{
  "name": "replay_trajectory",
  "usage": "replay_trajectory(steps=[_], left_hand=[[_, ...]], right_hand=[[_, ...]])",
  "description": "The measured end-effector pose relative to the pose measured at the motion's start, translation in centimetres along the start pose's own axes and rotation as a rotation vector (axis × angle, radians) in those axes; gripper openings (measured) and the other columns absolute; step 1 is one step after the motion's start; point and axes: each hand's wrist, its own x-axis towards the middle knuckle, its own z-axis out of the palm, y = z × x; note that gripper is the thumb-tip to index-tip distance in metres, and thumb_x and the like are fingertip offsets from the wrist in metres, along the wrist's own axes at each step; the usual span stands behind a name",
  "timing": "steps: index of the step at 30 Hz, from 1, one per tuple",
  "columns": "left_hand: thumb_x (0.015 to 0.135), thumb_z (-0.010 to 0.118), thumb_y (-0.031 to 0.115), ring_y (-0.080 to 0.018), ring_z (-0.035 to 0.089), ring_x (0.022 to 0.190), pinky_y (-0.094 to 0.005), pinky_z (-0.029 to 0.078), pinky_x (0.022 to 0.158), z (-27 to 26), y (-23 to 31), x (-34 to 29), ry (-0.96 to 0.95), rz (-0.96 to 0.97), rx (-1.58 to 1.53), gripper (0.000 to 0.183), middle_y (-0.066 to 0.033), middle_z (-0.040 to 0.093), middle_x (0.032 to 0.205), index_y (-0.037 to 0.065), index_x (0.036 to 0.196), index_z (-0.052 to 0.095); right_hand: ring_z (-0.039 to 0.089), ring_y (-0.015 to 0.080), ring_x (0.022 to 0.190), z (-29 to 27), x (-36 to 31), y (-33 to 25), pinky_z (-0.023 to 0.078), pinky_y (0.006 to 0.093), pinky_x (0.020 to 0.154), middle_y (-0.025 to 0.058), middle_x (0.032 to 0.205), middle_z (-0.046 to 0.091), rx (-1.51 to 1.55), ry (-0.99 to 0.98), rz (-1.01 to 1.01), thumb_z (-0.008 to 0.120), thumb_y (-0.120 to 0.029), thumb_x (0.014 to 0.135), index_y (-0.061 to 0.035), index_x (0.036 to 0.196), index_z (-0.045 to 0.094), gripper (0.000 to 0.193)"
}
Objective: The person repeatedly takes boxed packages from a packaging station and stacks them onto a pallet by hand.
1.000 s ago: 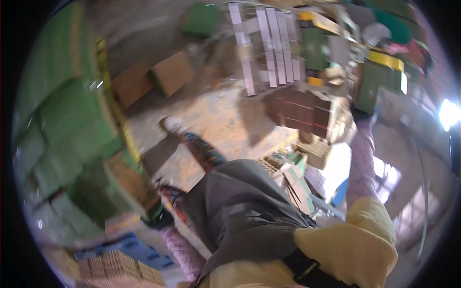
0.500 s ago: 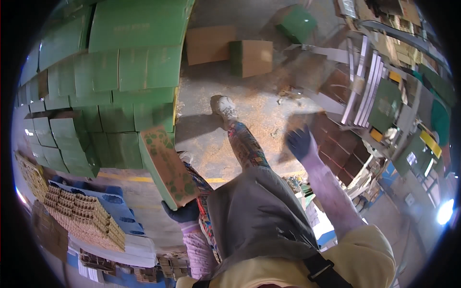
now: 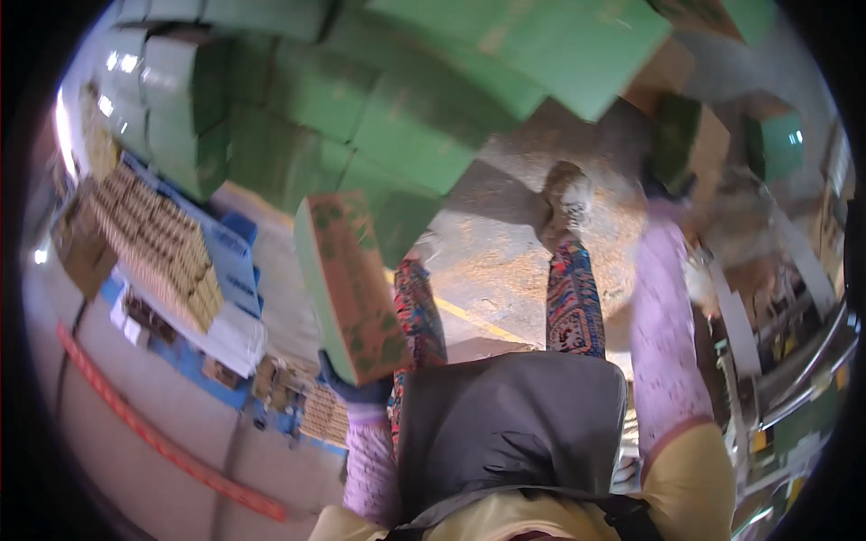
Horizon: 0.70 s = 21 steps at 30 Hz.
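Since half a second ago the view has swung closer to the stack of green cartons [image 3: 361, 117], which now fills the picture from ten to one o'clock, so the carried load looks near its stack. The left hand [image 3: 356, 389], gloved dark blue, has its grip closed under the lower end of a flat green-and-brown carton [image 3: 347, 284] standing tilted at the picture's centre-left. The right hand [image 3: 663, 185] is raised at two o'clock, blurred; I cannot tell its grip.
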Motion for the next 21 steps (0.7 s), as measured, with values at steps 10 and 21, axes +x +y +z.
replay_trajectory(steps=[10,21], left_hand=[[0.080,0.075,0.040,-0.0282,0.056,0.114,-0.0477,0.048,0.097,-0.6,11.8,13.0,-0.024,0.309,-0.502,0.053,-0.0099,0.061,0.124,0.013,0.123,0.062],[0.085,0.070,0.023,-0.0213,0.044,0.120,-0.0413,0.044,0.100,-3.1,14.3,26.7,-0.002,0.310,0.314,0.064,-0.0014,0.047,0.137,0.016,0.142,0.043]], right_hand=[[0.059,0.0209,0.111,17.3,-40.6,-5.4,0.050,0.0355,0.094,0.0115,0.125,0.059,-1.584,0.226,0.020,0.072,-0.011,0.074,0.0022,0.138,0.049,0.069],[0.050,0.0367,0.107,27.5,-37.5,36.8,0.039,0.0497,0.095,0.0180,0.114,0.052,-2.274,-0.869,-1.288,0.075,-0.028,0.069,-0.0075,0.118,0.059,0.055]])
